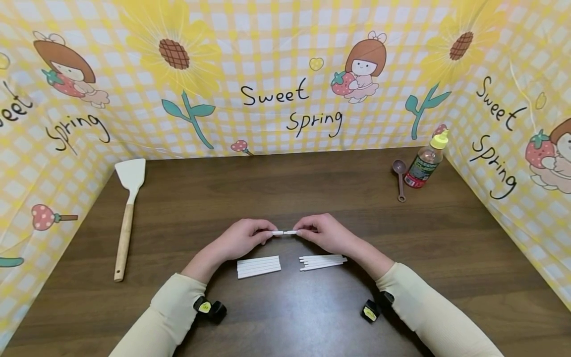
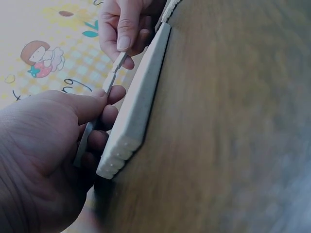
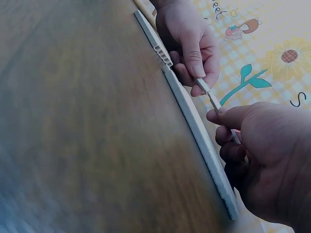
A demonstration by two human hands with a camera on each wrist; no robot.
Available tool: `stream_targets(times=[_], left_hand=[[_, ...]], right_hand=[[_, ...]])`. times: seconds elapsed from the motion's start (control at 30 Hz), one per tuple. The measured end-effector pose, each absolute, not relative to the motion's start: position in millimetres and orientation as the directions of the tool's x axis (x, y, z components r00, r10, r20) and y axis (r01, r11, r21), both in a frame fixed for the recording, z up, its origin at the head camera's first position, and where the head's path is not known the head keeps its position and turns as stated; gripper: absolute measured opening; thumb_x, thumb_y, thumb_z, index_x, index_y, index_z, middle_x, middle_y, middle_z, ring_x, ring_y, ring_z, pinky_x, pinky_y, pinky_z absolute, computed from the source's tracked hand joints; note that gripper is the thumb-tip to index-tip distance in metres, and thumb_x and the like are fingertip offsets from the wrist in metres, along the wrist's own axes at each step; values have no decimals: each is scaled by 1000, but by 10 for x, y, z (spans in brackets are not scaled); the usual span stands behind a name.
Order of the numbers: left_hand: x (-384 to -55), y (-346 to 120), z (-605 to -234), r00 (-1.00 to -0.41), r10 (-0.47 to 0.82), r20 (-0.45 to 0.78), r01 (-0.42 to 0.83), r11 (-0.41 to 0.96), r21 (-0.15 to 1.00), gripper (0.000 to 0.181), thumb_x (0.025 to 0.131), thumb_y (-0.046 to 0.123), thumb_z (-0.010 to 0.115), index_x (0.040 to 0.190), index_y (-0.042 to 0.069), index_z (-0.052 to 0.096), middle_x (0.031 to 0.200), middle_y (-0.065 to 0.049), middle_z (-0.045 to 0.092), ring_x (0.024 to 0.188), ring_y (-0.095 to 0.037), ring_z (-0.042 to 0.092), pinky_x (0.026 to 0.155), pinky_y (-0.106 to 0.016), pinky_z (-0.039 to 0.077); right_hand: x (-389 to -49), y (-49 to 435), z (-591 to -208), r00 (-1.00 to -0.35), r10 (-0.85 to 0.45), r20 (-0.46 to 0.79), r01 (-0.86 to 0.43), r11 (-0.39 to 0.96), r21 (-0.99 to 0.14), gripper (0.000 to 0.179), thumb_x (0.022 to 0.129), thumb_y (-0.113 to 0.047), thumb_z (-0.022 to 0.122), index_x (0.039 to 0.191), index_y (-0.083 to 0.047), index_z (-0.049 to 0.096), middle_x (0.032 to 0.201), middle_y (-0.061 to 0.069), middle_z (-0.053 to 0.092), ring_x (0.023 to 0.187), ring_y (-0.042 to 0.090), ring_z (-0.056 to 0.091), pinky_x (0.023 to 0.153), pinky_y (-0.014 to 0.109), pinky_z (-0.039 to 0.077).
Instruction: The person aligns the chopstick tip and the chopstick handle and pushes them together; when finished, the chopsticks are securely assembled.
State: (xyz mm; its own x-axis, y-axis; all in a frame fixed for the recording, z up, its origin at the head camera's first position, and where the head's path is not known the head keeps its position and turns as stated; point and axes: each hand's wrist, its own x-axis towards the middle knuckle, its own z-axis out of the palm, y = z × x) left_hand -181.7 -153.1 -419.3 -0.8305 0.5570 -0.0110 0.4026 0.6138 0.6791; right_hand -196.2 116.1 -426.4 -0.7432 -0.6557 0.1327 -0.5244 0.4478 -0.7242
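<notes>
Over the table, my left hand [image 1: 243, 239] pinches one thin white stick [image 1: 277, 232] between thumb and fingers. Facing it, my right hand [image 1: 327, 233] pinches another white stick [image 1: 291, 232]. The two sticks are in line, end to end, and a narrower part shows where they meet. Whether one end sits inside the other I cannot tell. Below the left hand lies a row of white sticks [image 1: 258, 267], whose facing ends look hollow in the right wrist view. Under the right hand is a second row of white sticks [image 1: 323, 262] with uneven, narrower ends.
A white spatula [image 1: 130, 181] with a wooden handle lies at the left. At the back right stand a bottle [image 1: 424, 166] with a yellow cap and, lying beside it, a brown measuring spoon [image 1: 400, 179]. Yellow checked cloth [image 1: 267, 49] walls the brown table [image 1: 267, 188].
</notes>
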Motion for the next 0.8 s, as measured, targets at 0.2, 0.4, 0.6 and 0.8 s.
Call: stream_targets(times=[0.2, 0.4, 0.6, 0.8], left_hand=[[-1813, -1525, -4192, -834, 552, -12, 403, 623, 670, 12, 103, 19, 61, 107, 21, 72, 77, 10, 59, 71, -9, 55, 72, -33, 46], [-1808, -1525, -4189, -833, 553, -15, 403, 625, 668, 12, 103, 19, 61, 107, 21, 72, 77, 11, 59, 71, -9, 55, 72, -33, 46], [-1802, -1523, -4189, -835, 550, -6, 411, 631, 658, 12, 102, 19, 62, 106, 21, 72, 76, 11, 59, 69, -8, 55, 71, -33, 46], [-1794, -1516, -4185, -836, 549, -11, 406, 631, 662, 12, 103, 20, 61, 106, 21, 73, 75, 11, 59, 69, -8, 55, 72, -33, 46]], right_hand=[[-1955, 1147, -4268, -752, -648, 118, -515, 467, -718, 10, 100, -16, 66, 104, -15, 75, 88, -9, 69, 78, 6, 60, 76, 28, 50], [-1946, 1142, -4260, -752, -648, 121, -520, 471, -713, 11, 100, -15, 66, 105, -14, 75, 90, -8, 70, 80, 6, 60, 77, 28, 51], [-1942, 1139, -4260, -752, -647, 123, -524, 473, -708, 11, 100, -15, 66, 105, -15, 75, 92, -9, 70, 81, 6, 61, 77, 28, 51], [-1937, 1134, -4267, -753, -643, 139, -536, 477, -697, 11, 100, -15, 66, 104, -14, 76, 92, -8, 71, 80, 6, 61, 77, 29, 51]])
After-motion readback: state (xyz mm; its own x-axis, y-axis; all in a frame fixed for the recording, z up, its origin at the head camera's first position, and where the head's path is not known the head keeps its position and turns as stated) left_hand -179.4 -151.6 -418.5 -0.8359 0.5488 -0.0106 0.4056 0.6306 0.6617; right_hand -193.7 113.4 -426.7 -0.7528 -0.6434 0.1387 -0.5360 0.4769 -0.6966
